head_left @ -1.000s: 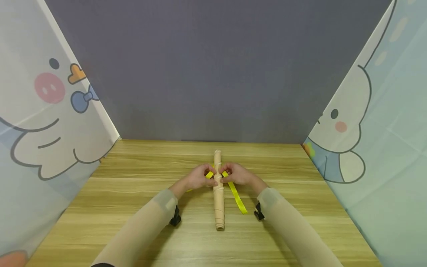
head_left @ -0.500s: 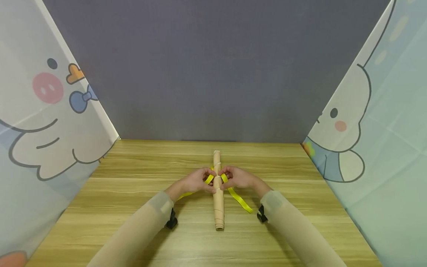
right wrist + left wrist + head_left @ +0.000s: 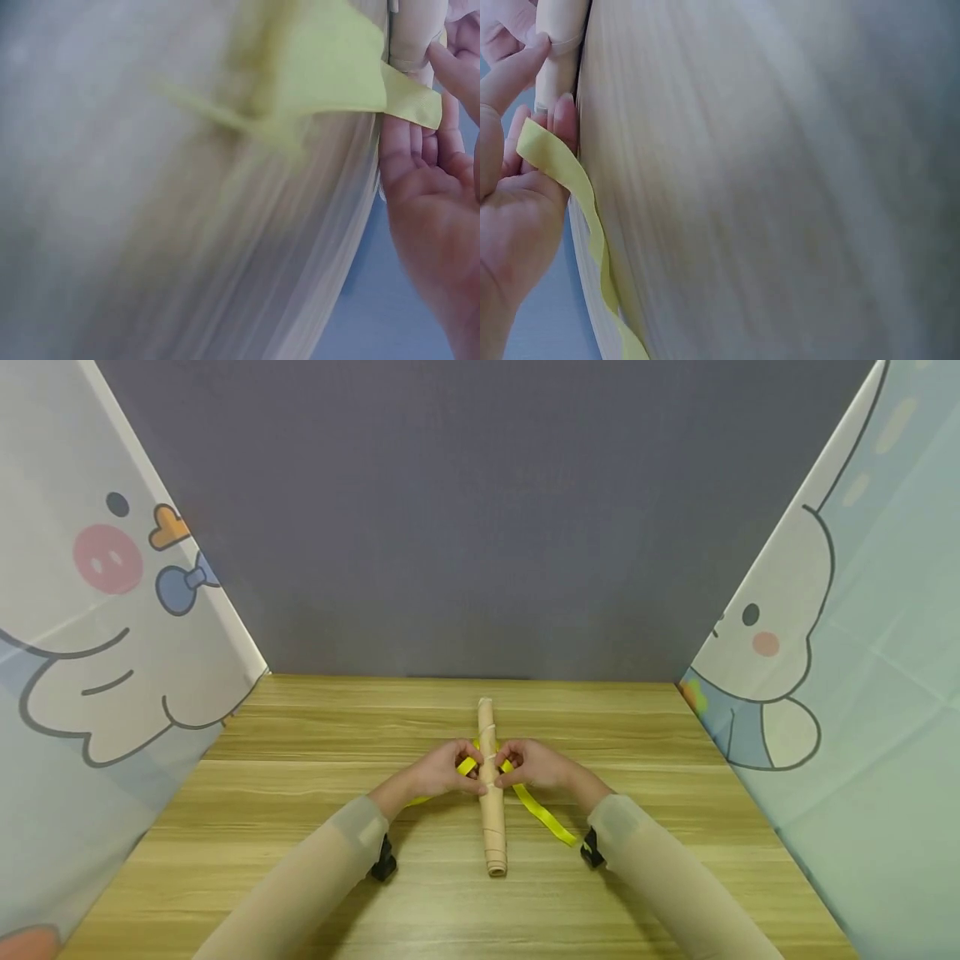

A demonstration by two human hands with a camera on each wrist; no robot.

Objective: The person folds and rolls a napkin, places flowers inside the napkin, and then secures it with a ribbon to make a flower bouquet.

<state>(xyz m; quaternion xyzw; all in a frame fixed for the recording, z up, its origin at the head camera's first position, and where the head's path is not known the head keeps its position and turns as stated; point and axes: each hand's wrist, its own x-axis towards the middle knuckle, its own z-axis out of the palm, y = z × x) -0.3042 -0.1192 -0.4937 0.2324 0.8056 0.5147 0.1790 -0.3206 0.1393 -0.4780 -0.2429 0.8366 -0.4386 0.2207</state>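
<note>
A slim beige roll point(image 3: 492, 831) lies lengthwise on the wooden table, its spiral end facing me and pale wrap lines crossing its middle. My left hand point(image 3: 441, 770) grips its left side, thumb on the near part and fingers tucked at its edge. From the right, my right hand point(image 3: 543, 766) grips it likewise. A yellow ribbon point(image 3: 546, 818) passes at the roll's middle, one tail out to each side. In the left wrist view the ribbon point(image 3: 592, 217) runs over the left fingers; in the right wrist view the ribbon point(image 3: 412, 99) crosses the right fingers. The ribbon's middle is hidden.
The wood-grain table point(image 3: 322, 718) ends at a dark grey panel point(image 3: 480, 527) behind. Cloths with cartoon animals, a left curtain point(image 3: 45, 710) and a right curtain point(image 3: 885, 827), flank it. A black wrist device point(image 3: 384, 860) hangs under the left sleeve.
Both hands have moved slightly toward me along the roll. The ribbon's right tail has swung outward to the right, and more of the left tail shows than at first.
</note>
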